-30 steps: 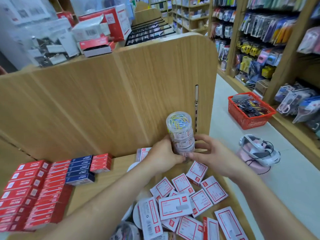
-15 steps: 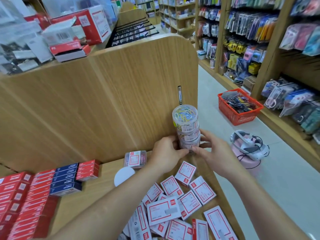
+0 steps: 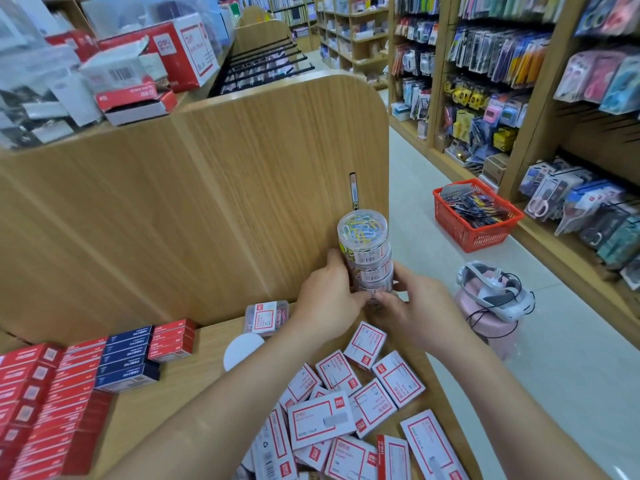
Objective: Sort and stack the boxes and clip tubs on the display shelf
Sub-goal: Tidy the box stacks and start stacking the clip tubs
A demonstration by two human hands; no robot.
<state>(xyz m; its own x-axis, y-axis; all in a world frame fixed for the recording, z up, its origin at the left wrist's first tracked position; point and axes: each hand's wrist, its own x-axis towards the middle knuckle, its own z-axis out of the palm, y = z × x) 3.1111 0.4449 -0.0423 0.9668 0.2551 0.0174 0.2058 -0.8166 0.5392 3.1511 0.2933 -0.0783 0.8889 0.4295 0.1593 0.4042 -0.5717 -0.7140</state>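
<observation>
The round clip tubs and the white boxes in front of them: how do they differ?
The round clip tubs are clear cylinders stacked in an upright tower; the white boxes are opaque, flat and scattered loose. The left hand and right hand grip the tubs, not the white boxes. Both bear red-and-white labels.

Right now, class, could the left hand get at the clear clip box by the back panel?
Probably yes: the left hand holds the tub stack; the clear clip box lies just left of it, nothing between. It must let go first.
</observation>
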